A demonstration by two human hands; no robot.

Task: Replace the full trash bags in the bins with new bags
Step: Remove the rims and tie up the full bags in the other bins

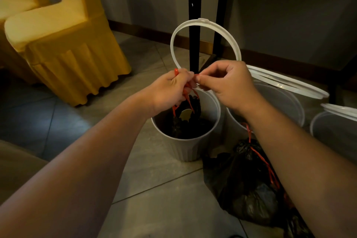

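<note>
Left hand: your left hand (172, 91) is above the bin, its grip clenched round the red drawstring (188, 100); strands run down from your fist into the bin.
Right hand: your right hand (229, 87) meets the left at the fingertips, its grip pinching a bit of the drawstring between thumb and forefinger, the other fingers curled.
Bag: the black bag (189, 125) sits inside the bin, its neck gathered up towards your hands; something pale shows among its folds.
Bin: the white ribbed bin (185, 147) stands upright on the tiled floor (164, 189), right under your hands.
Ring: a white ring (204, 22) stands up behind your hands, its lower edge hidden by them.
Tied bag: a second black bag, the tied bag (247, 185), lies on the floor to the right of the bin, under your right forearm, with a red cord trailing along it.
Second bin: the second bin (280, 102) stands just right of the first, a white ring lying tilted across its top.
Third bin: the third bin (332, 129) is at the right edge, also with a white ring on top.
Chair: a chair (67, 44) in a yellow cover stands to the left, well apart from the bins.
Posts: two black posts (194, 6) rise behind the ring.
</note>
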